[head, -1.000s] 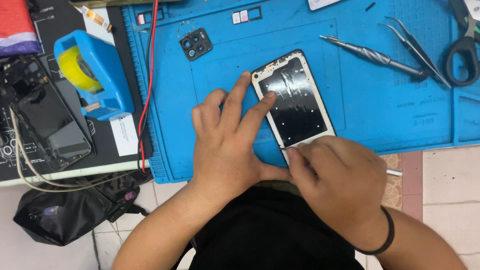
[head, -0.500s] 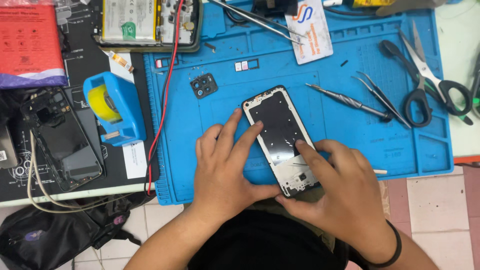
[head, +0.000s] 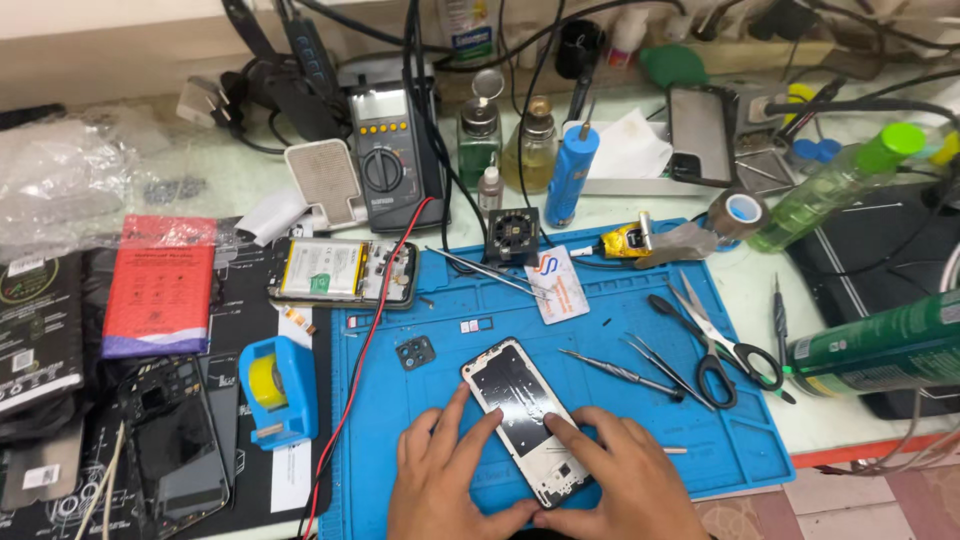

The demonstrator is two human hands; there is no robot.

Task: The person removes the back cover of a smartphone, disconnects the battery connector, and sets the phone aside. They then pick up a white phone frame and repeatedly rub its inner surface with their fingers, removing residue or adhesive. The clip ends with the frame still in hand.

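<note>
Left hand (head: 445, 478) and right hand (head: 625, 475) — fingers spread — press the phone frame (head: 527, 418); it lies on the blue mat (head: 620, 330).

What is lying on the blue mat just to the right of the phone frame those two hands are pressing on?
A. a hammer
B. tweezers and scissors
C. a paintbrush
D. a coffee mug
B: thin metal tweezers and black-handled scissors lie on the blue mat to the right of the phone frame under the left hand and right hand.
</note>
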